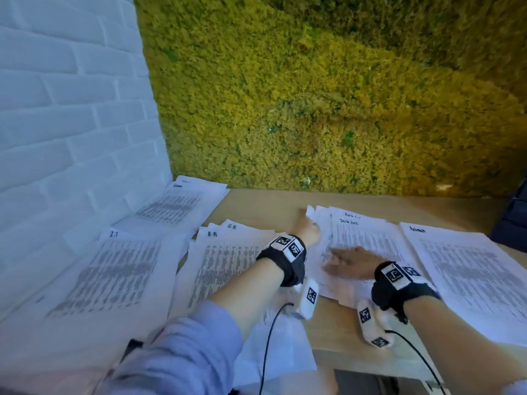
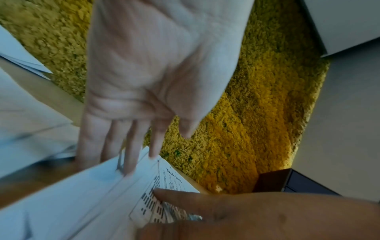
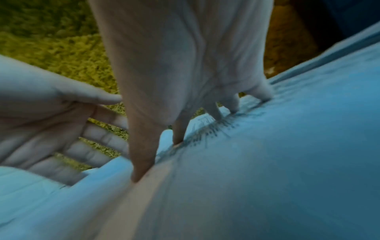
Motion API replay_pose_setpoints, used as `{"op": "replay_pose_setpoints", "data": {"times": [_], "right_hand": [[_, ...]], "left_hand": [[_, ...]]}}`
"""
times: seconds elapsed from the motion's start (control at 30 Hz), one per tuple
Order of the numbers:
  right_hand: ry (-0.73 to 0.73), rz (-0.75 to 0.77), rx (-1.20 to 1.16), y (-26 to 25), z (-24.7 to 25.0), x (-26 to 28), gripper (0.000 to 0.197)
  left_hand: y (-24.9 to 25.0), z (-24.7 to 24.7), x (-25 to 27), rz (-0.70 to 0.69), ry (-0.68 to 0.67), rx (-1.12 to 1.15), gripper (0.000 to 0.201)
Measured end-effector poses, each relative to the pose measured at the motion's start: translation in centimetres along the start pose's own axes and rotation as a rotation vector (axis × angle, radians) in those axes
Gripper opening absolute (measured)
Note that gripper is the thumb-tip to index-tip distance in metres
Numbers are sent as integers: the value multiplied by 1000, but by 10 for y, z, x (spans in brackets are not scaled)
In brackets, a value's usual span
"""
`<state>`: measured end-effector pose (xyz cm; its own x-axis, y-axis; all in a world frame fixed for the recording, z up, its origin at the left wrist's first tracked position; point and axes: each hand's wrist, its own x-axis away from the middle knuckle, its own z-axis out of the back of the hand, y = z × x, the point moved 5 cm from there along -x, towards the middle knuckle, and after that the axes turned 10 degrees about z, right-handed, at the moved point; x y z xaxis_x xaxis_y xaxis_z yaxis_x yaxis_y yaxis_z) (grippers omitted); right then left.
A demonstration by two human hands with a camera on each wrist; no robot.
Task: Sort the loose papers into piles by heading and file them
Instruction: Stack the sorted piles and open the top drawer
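Several piles of printed sheets lie on the wooden table (image 1: 256,201). The middle pile is headed "Task list" (image 1: 368,238). My left hand (image 1: 309,228) stands with straight fingers (image 2: 127,146) against that pile's left edge. My right hand (image 1: 346,262) lies flat on top of the same pile, its fingertips (image 3: 179,138) pressing on the paper (image 3: 267,162). The left wrist view shows the "Task list" sheet (image 2: 174,178) beside my right hand (image 2: 246,214). Other piles: "H-R" (image 1: 225,258), "I.T" (image 1: 114,275), "Admin" on the right (image 1: 470,266) and another "Admin" at far left (image 1: 176,206).
A yellow-green moss wall (image 1: 328,95) backs the table, and a white brick wall (image 1: 71,124) closes the left side. A dark object (image 1: 510,218) stands at the right edge. Sensor cables (image 1: 268,343) trail from both wrists over the table's front edge.
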<state>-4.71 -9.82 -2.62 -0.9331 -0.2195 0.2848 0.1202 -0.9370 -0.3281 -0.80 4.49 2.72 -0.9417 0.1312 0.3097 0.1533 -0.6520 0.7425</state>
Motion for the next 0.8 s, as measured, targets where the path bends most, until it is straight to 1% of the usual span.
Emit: {"op": "replay_pose_setpoints", "data": {"times": [0.03,0.07,0.1,0.13,0.17,0.2,0.23,0.27,0.3,0.33,0.37,0.4,0.43,0.47,0.5,0.53,0.57,0.63,0.7,0.73,0.77,0.8], "right_hand": [[-39,-21,90,-7,1,0,88],[-69,-45,129,-6,1,-3,93],[-100,-54,138,-9,3,-4,109],[-117,-73,163,-6,4,-11,127],[-132,-79,195,-6,6,-16,137],[-163,-90,232,-7,8,-21,140],[-194,-92,258,-7,10,-26,146],[-229,-77,295,-10,14,-30,159],[-263,-68,363,-15,18,-32,169],[-300,-68,420,-21,21,-34,166],[-320,-91,463,-30,25,-33,145],[-290,-123,494,-39,31,-34,109],[-208,-117,518,-50,38,-36,77],[-137,-100,545,-63,44,-40,59],[-66,-74,546,-81,51,-42,54],[5,-39,521,-99,57,-47,53],[63,10,471,-119,62,-52,53],[138,95,238,-158,65,-67,58],[141,173,-96,-198,57,-82,58],[135,194,-259,-213,50,-93,53],[126,212,-399,-229,42,-105,46],[115,220,-544,-242,33,-120,37]], "left_hand": [[-1,-1,6,12,-90,-88,34],[-4,-3,12,42,-184,-159,39],[-5,-3,20,67,-245,-222,43],[-6,0,21,82,-268,-277,46],[-5,5,23,88,-276,-308,50],[-5,14,26,99,-287,-292,55],[-3,25,32,78,-284,-284,57],[-3,40,36,78,-264,-254,57],[-1,59,37,45,-210,-226,54],[1,79,39,11,-158,-224,52],[3,100,43,-22,-98,-225,52],[3,122,47,-44,-35,-260,51],[1,141,48,-47,34,-333,49],[-8,162,46,-41,83,-384,42],[-20,178,44,-40,135,-434,31],[-41,196,40,-20,182,-516,22],[-67,212,33,9,232,-625,21],[-124,239,21,173,218,-876,12],[-195,261,-8,398,155,-904,32],[-227,269,-20,493,101,-939,36],[-249,272,-19,559,61,-988,39],[-260,272,-18,568,73,-1000,44]]}}
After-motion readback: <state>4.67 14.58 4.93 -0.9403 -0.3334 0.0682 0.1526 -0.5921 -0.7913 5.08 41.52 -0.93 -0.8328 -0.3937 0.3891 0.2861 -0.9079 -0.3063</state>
